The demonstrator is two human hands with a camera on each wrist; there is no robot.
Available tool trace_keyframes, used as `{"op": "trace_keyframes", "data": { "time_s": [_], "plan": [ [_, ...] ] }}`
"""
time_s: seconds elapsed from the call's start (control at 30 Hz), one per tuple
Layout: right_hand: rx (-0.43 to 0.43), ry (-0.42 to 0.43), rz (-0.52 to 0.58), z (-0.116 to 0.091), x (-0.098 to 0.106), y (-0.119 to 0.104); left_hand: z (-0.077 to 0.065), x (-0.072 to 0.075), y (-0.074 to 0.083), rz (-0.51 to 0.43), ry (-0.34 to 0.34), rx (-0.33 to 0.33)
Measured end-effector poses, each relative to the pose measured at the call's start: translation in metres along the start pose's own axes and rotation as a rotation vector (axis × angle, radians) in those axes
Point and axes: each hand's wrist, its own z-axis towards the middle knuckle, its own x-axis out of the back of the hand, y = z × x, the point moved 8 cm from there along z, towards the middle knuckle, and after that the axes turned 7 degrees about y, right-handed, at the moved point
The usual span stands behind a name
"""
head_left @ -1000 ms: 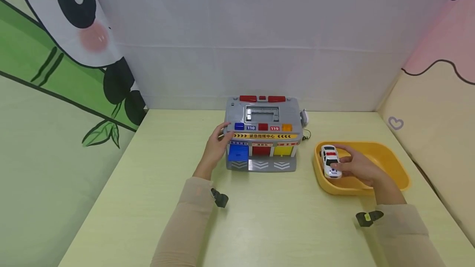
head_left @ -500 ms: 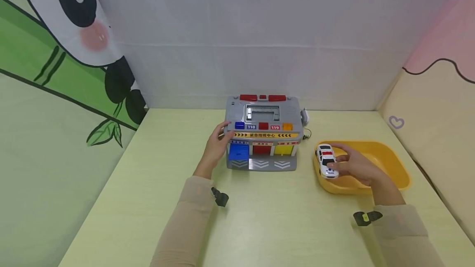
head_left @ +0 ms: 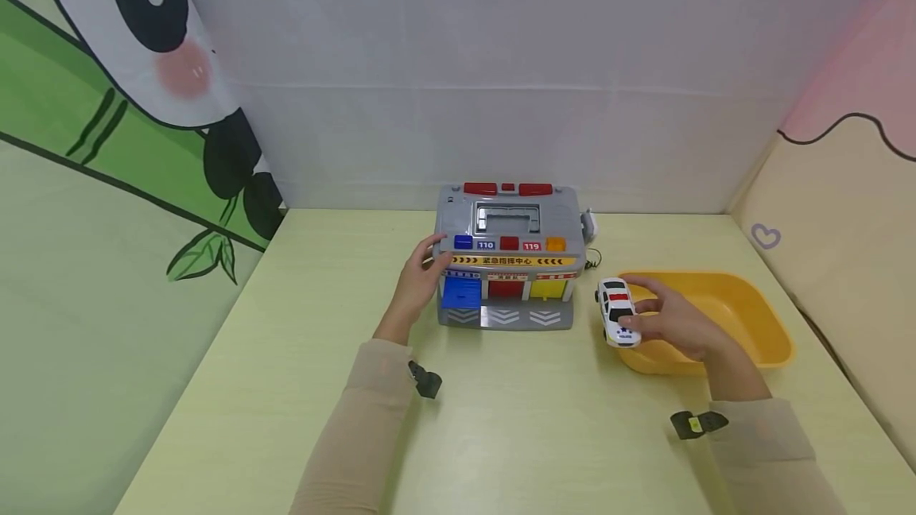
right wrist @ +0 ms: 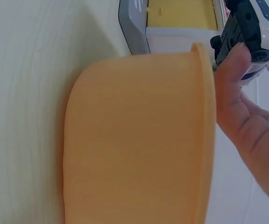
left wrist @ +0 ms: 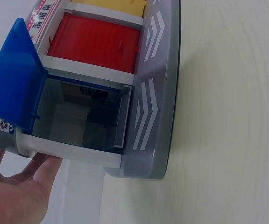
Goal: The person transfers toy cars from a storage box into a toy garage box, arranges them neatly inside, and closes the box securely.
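Observation:
A grey toy police-and-fire garage [head_left: 508, 261] stands at the back middle of the table. My left hand [head_left: 413, 292] grips its left front corner, with the thumb on the front. In the left wrist view the blue door [left wrist: 17, 74] is swung up over a dark bay, while the red door [left wrist: 97, 44] beside it is down. With thumb and fingers, my right hand [head_left: 676, 320] pinches a white toy police car [head_left: 617, 312] by its sides. The car hangs just past the left rim of a yellow tub [head_left: 751, 316]; its dark underside [right wrist: 235, 35] shows in the right wrist view.
The tub's tall wall [right wrist: 139, 140] rises beside the right hand. A coiled cord [head_left: 592, 261] and a grey-white piece [head_left: 588, 226] are at the garage's right side. A white curtain [head_left: 501, 86] hangs behind the pale wooden table [head_left: 529, 420].
My right hand has carried the police car leftward, from over the tub to just beyond its left rim. My left hand has stayed at the garage's corner.

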Motion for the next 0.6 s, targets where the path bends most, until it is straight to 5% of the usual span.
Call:
{"op": "trace_keyframes", "data": {
  "time_s": [0.6],
  "plan": [
    [-0.037,0.004,-0.018,-0.001,-0.027,-0.009,-0.003,0.000,0.003,-0.001,0.001,0.017]
  ]
}}
